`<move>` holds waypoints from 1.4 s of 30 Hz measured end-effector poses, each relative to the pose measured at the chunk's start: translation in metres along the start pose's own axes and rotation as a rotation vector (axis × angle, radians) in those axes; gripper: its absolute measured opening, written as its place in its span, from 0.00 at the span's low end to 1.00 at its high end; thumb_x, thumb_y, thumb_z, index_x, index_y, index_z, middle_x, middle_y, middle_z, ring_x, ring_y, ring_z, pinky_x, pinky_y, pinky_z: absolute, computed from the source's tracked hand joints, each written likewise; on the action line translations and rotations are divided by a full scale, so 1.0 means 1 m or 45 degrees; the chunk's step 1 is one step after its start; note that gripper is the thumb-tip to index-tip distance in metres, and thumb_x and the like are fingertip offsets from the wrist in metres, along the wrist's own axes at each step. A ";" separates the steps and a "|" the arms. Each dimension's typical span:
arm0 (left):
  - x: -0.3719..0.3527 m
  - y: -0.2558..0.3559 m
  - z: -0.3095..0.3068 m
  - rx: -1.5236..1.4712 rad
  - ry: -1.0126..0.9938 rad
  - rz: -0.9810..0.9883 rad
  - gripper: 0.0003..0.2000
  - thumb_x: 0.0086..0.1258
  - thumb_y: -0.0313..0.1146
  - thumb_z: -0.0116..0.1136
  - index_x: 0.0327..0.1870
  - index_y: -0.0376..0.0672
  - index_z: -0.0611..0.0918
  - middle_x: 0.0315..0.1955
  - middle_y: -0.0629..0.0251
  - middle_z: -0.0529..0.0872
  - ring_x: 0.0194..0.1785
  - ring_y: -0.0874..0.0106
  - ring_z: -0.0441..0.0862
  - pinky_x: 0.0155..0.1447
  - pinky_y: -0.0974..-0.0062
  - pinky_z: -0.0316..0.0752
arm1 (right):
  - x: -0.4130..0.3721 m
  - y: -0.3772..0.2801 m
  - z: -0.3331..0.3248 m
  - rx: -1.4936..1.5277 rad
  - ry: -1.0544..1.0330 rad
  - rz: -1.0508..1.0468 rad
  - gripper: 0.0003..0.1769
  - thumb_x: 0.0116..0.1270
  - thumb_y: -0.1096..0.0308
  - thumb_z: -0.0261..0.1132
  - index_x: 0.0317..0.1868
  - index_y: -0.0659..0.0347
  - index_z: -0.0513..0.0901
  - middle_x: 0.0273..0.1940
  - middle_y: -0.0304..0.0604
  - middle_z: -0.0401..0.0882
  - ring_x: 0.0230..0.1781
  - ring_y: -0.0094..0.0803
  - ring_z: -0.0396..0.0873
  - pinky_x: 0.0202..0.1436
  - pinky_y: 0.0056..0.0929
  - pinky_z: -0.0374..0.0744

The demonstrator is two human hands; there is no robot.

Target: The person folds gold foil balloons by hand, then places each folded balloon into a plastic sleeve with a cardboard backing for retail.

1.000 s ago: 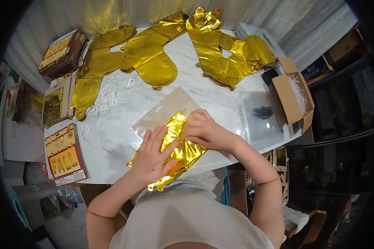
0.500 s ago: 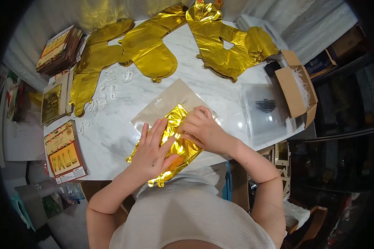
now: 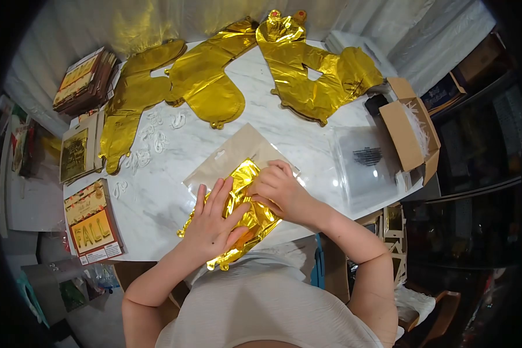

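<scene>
A folded gold foil balloon (image 3: 246, 206) lies at the near edge of the white marble table (image 3: 156, 191), on top of a clear plastic bag with a brown card backing (image 3: 232, 152). My left hand (image 3: 214, 220) lies flat on the foil's near half, fingers spread, pressing it down. My right hand (image 3: 279, 188) rests on the foil's far right edge with fingers curled onto it. Both hands touch the foil; neither lifts it.
Three flat gold foil balloons (image 3: 206, 78) (image 3: 130, 98) (image 3: 313, 66) lie across the far side. Packaged "FALL" sets (image 3: 93, 226) and stacked packs (image 3: 84, 78) sit at left. Clear straws (image 3: 151, 136), a clear plastic sleeve (image 3: 365, 162) and an open cardboard box (image 3: 409, 127) are nearby.
My right hand slid slightly toward me along the foil and the left hand shifted a little on it. The view tilted slightly. The foil looks pressed a bit tighter.
</scene>
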State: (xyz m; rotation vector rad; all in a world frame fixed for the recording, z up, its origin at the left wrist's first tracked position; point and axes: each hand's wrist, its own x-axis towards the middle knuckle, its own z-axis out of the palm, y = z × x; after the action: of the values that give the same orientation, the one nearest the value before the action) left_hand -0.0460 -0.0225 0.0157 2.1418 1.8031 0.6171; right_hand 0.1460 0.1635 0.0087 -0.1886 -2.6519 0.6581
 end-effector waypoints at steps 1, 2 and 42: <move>-0.002 0.001 0.000 0.001 -0.002 0.001 0.27 0.77 0.47 0.66 0.74 0.50 0.80 0.84 0.38 0.59 0.88 0.40 0.54 0.86 0.30 0.42 | 0.000 0.000 0.000 0.001 0.002 0.001 0.10 0.72 0.69 0.73 0.52 0.52 0.86 0.50 0.41 0.81 0.61 0.41 0.78 0.79 0.54 0.66; -0.003 0.002 -0.001 0.105 -0.006 0.029 0.29 0.77 0.49 0.66 0.76 0.50 0.80 0.84 0.42 0.61 0.89 0.42 0.54 0.86 0.29 0.41 | 0.000 0.000 -0.002 0.025 0.002 0.007 0.10 0.72 0.69 0.73 0.52 0.52 0.86 0.50 0.40 0.82 0.61 0.41 0.78 0.80 0.54 0.66; -0.012 0.001 -0.014 0.150 -0.158 0.273 0.40 0.77 0.61 0.62 0.80 0.40 0.74 0.80 0.60 0.74 0.86 0.60 0.66 0.87 0.30 0.41 | -0.021 -0.037 -0.004 -0.183 -0.306 0.128 0.60 0.72 0.29 0.63 0.87 0.70 0.57 0.88 0.61 0.52 0.90 0.55 0.51 0.89 0.54 0.56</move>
State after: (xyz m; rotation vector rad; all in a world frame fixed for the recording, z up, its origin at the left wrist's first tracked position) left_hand -0.0533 -0.0353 0.0272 2.4159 1.5952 0.4220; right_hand 0.1651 0.1284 0.0222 -0.3026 -2.9394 0.5518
